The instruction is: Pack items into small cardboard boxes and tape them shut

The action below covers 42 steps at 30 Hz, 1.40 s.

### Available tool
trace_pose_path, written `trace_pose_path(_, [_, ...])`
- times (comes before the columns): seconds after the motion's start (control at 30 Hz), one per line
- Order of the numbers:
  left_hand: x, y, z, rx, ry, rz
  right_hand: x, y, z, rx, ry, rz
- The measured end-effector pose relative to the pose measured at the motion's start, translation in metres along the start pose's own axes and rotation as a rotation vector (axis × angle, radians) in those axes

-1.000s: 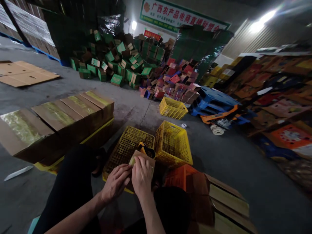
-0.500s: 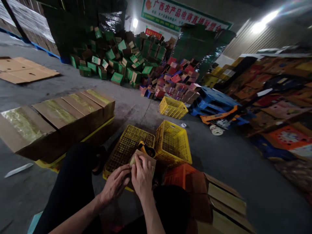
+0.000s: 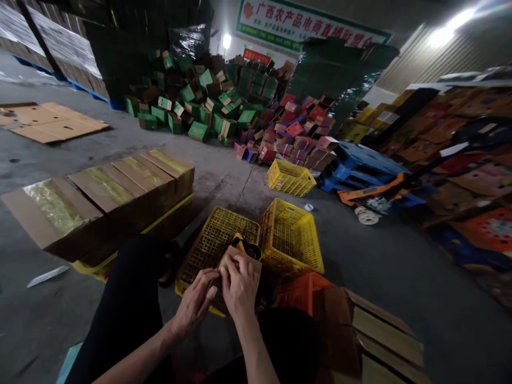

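Note:
A small cardboard box point(image 3: 256, 264) is in front of me, between my knees, at the near end of a yellow crate. My right hand point(image 3: 240, 285) lies over its top, fingers bent and spread, fingertips touching the cardboard near a strip of yellowish tape. My left hand point(image 3: 194, 301) is at the box's left edge, its fingertips close to the right hand's and its thumb apart. A black and yellow tape dispenser point(image 3: 248, 247) lies just beyond the box. The box's lower part is hidden by my hands.
Yellow crates point(image 3: 218, 226) point(image 3: 320, 261) stand ahead. On the left, several taped cartons point(image 3: 100, 186) rest on a yellow crate. An orange crate point(image 3: 296, 292) and more cartons point(image 3: 380, 325) are at right. Farther off are a pallet jack point(image 3: 372, 192), blue pallets point(image 3: 360, 160) and heaped boxes point(image 3: 198, 130).
The view has shifted slightly, so everything sits a little farther right. My left thumb has moved away from its fingers; my right hand stays on the box.

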<state>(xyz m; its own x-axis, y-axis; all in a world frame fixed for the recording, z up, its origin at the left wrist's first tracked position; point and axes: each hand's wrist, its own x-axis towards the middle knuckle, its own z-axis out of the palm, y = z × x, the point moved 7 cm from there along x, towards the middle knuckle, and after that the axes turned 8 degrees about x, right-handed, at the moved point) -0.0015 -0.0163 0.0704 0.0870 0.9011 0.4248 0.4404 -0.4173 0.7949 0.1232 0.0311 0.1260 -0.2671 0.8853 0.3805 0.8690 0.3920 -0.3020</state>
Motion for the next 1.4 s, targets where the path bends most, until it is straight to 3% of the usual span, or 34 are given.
trace_pose_path(0.73, [0.013, -0.003, 0.008, -0.008, -0.031, -0.031, -0.006, 0.001, -0.004, 0.099, -0.024, 0.040])
trace_pose_path(1.07, [0.020, -0.001, 0.018, 0.104, -0.081, 0.045, -0.008, -0.001, -0.006, 0.168, 0.014, 0.006])
trace_pose_path(1.4, [0.020, -0.013, 0.016, 0.360, -0.092, 0.251, -0.013, 0.007, -0.010, 0.159, 0.039, 0.000])
